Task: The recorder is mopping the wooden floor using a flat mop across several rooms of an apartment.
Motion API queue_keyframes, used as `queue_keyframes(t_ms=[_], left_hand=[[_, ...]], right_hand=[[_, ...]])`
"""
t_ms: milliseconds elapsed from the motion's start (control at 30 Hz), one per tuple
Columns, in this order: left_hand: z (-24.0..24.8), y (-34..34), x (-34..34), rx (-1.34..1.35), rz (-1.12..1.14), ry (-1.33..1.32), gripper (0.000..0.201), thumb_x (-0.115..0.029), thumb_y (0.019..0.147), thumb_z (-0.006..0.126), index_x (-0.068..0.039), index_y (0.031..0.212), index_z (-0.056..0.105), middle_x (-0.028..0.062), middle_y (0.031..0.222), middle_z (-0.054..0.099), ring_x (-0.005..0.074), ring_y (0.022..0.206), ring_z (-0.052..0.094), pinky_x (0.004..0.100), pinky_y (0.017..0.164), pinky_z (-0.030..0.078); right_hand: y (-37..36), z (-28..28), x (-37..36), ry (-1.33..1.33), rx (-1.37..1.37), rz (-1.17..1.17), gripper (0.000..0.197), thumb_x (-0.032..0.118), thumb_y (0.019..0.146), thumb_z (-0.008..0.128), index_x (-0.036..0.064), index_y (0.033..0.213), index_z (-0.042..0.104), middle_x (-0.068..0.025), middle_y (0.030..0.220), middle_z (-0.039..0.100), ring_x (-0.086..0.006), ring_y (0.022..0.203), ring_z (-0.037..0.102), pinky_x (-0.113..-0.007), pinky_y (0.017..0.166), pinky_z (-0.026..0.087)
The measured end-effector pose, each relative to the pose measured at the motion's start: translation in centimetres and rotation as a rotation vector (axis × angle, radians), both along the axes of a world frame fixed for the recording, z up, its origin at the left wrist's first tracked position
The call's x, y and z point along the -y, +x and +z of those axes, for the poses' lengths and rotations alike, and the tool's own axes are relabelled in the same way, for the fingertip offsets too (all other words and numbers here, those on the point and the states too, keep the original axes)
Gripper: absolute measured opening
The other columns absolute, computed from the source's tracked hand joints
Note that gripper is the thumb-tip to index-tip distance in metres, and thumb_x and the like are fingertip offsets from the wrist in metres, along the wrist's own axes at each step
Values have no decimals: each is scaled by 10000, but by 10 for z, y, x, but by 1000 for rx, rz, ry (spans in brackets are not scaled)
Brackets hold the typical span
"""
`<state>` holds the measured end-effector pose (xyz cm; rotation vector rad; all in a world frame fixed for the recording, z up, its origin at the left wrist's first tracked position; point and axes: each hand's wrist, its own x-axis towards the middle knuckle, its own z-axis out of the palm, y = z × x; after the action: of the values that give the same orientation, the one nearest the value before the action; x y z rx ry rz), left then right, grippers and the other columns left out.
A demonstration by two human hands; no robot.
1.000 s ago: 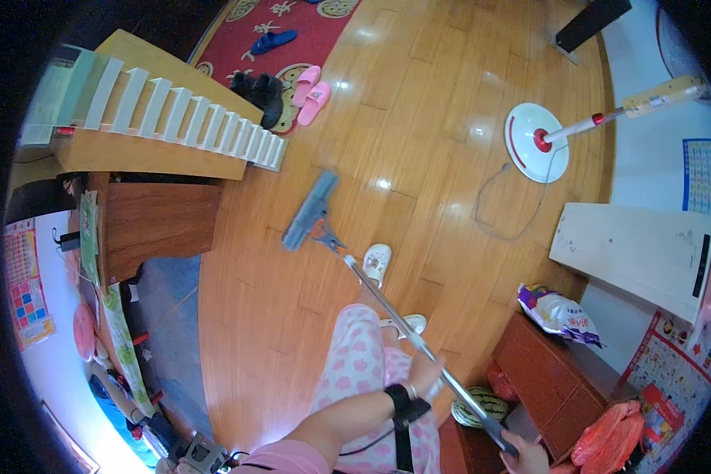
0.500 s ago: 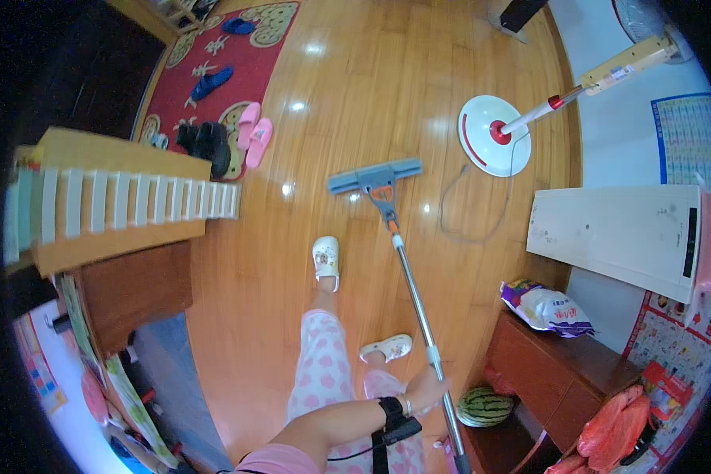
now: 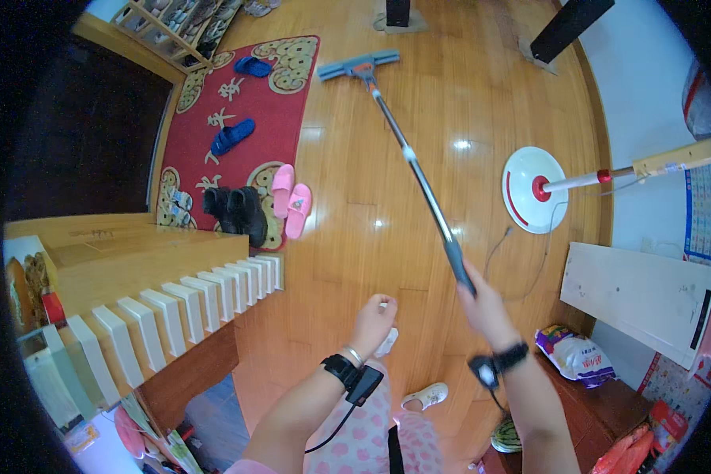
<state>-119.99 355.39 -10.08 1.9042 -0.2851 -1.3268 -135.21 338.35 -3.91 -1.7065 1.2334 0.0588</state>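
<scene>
The right hand (image 3: 486,312) is wrapped firmly round the dark grey grip of a sponge mop (image 3: 423,186), whose steel pole slants away from us across the wooden floor (image 3: 419,261). Its flat grey head (image 3: 361,65) lies at the far end, just beside the edge of the red doormat (image 3: 268,91). The left hand (image 3: 375,320) hangs clear of the pole, fingers curled in towards the thumb; I see nothing gripped in it.

Beyond the mat, a slatted wooden shoe rack (image 3: 183,35) holds rows of shoes, packed close together. On the mat are blue slippers (image 3: 233,137) and black boots (image 3: 241,215), with pink slides (image 3: 292,201) at its edge.

Over on the right, a plump white-and-purple plastic sack (image 3: 573,355) sits on the reddish-brown cabinet (image 3: 600,407); what fills it I can't tell. Near the cabinet's front corner there's a red plastic bag (image 3: 624,454), its contents hidden too. A striped watermelon (image 3: 507,436) shows low beside the right forearm, partly covered.
</scene>
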Motion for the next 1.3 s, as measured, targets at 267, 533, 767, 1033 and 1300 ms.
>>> queue_keyframes(t_ms=[267, 533, 767, 1033, 1300], left_hand=[[-14, 60, 45, 111, 5, 43, 351, -294, 913, 523, 21, 1065, 554, 126, 779, 654, 183, 684, 637, 306, 593, 478], [-8, -64, 46, -333, -305, -106, 359, -250, 827, 619, 34, 957, 440, 51, 703, 525, 141, 595, 489, 338, 517, 416], [34, -80, 35, -534, -258, -6, 257, -223, 810, 596, 31, 772, 579, 44, 618, 549, 118, 574, 512, 312, 511, 437], [-35, 26, 177, -244, -353, 0, 262, -208, 804, 586, 7, 667, 523, 86, 568, 504, 195, 538, 527, 377, 482, 413], [-62, 182, 318, -209, -44, -47, 253, -189, 778, 573, 13, 637, 517, 37, 532, 456, 165, 532, 508, 353, 466, 404]], right_hand=[[54, 16, -25, 3, 51, 97, 586, 158, 876, 560, 177, 1408, 313, -274, 789, 598, -374, 684, 631, -404, 597, 487], [-148, 183, -158, 211, -123, 54, 521, 108, 870, 581, 74, 1354, 393, -208, 942, 613, -209, 775, 618, -330, 662, 487], [-163, 231, -165, 845, -507, -418, 493, 207, 878, 584, 83, 1329, 428, -178, 1104, 589, -270, 1032, 560, -393, 874, 437], [-119, 129, -66, -5, -297, 319, 501, 144, 886, 563, 80, 1352, 391, -257, 955, 607, -328, 762, 615, -391, 685, 485], [101, 122, 106, 449, 47, -180, 529, 97, 891, 556, 52, 1378, 355, -222, 1200, 549, -302, 1071, 563, -323, 874, 446]])
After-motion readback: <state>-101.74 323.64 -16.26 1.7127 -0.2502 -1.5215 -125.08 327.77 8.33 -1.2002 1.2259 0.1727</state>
